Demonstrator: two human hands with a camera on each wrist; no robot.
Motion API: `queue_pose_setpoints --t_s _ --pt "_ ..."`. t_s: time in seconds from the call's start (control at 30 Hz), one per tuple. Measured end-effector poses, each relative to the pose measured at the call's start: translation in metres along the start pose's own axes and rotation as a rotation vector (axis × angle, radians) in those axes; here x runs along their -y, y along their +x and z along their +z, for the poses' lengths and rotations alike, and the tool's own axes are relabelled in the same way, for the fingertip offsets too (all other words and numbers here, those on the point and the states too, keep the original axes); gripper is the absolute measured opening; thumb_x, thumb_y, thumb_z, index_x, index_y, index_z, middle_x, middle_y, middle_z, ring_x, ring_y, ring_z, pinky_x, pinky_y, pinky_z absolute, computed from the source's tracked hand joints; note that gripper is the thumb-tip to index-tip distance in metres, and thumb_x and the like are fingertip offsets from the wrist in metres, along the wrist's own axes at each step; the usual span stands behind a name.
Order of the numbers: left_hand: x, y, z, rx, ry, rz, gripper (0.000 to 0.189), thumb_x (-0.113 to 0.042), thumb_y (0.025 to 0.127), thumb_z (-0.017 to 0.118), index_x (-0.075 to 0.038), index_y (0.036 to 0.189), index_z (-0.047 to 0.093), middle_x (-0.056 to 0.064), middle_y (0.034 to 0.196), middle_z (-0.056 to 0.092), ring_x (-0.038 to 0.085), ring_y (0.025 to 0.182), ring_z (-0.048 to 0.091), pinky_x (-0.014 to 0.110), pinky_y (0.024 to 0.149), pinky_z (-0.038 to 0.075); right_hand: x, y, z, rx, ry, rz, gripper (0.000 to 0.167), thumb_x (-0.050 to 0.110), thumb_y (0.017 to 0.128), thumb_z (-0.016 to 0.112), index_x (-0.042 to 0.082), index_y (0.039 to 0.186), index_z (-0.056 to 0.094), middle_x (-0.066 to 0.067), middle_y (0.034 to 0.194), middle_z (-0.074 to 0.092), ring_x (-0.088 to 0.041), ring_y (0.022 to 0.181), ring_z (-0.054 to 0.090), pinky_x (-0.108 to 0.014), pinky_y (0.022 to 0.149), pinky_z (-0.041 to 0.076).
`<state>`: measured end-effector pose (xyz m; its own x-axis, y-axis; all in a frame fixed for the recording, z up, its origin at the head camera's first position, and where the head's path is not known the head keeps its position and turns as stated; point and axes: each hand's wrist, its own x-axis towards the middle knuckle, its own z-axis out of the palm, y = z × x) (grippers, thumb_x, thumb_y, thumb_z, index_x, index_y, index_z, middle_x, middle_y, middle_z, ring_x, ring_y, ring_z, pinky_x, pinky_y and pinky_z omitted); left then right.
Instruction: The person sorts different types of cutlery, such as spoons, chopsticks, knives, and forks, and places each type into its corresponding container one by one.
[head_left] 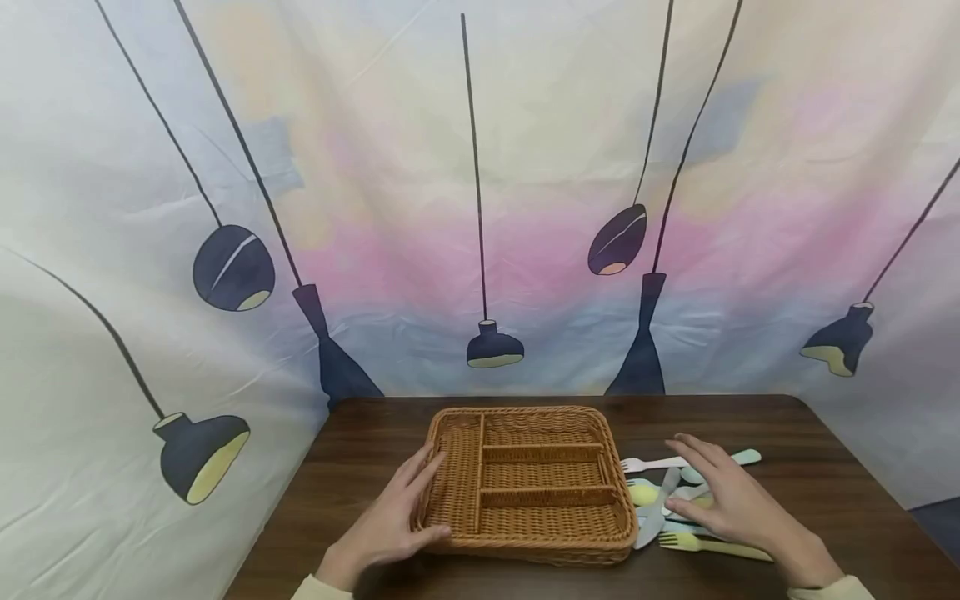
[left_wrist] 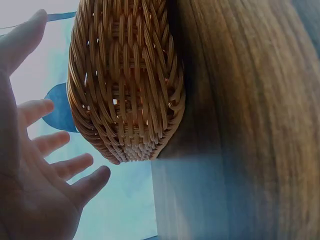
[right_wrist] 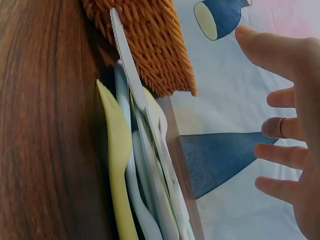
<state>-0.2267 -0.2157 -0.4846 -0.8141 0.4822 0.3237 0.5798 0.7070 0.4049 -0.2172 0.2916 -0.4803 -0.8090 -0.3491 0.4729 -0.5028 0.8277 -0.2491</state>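
A brown wicker basket (head_left: 555,546) with several compartments lies on the table; no cutlery shows inside it. My left hand (head_left: 390,512) is at the basket's left side with fingers spread; in the left wrist view the hand (left_wrist: 45,165) is relaxed and grips nothing. To the basket's right lies a pile of plastic cutlery: a yellow fork (head_left: 712,546), a grey knife (head_left: 657,510), a white fork (head_left: 654,463) and other pieces partly hidden. Above this pile hovers my right hand (head_left: 738,496), fingers loosely extended. The right wrist view shows a gap between the hand (right_wrist: 295,135) and the cutlery.
The dark wooden table (head_left: 360,450) extends on both sides of the basket. Behind it hangs a cloth backdrop (head_left: 420,275) printed with dark lamps. One knife (right_wrist: 127,60) leans over the other cutlery, its tip close to the basket wall.
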Motion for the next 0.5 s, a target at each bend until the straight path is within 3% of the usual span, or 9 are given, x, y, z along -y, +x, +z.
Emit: queue_pose_setpoints --t_s 0.23,0.37,0.5 --pt "0.003 -0.004 -0.001 0.040 -0.078 -0.063 0.098 -0.051 0.079 0.077 -0.036 0.156 0.018 0.012 0.162 0.018 0.037 0.141 0.032 0.060 0.099 0.044 -0.006 -0.007 -0.005 -0.027 0.014 0.007 0.078 0.041 0.076 0.082 0.013 0.141 0.050 -0.023 0.136 0.052 -0.045 0.117 0.051 -0.065 0.079 0.047" --pt "0.005 -0.007 -0.001 0.050 -0.074 -0.092 0.098 -0.053 0.079 0.076 -0.034 0.156 0.018 0.011 0.162 0.017 0.036 0.142 0.031 0.059 0.100 0.043 -0.008 -0.009 -0.007 -0.036 0.007 0.003 0.076 0.038 0.075 0.083 0.012 0.139 0.052 -0.024 0.133 0.054 -0.044 0.115 0.053 -0.064 0.078 0.048" --pt "0.006 -0.011 -0.001 0.055 -0.076 -0.107 0.098 -0.054 0.079 0.075 -0.032 0.156 0.020 0.011 0.162 0.018 0.036 0.143 0.029 0.060 0.101 0.042 -0.010 -0.011 -0.008 -0.053 -0.020 -0.002 0.076 0.040 0.073 0.085 0.008 0.135 0.056 -0.022 0.128 0.057 -0.040 0.112 0.055 -0.054 0.074 0.053"
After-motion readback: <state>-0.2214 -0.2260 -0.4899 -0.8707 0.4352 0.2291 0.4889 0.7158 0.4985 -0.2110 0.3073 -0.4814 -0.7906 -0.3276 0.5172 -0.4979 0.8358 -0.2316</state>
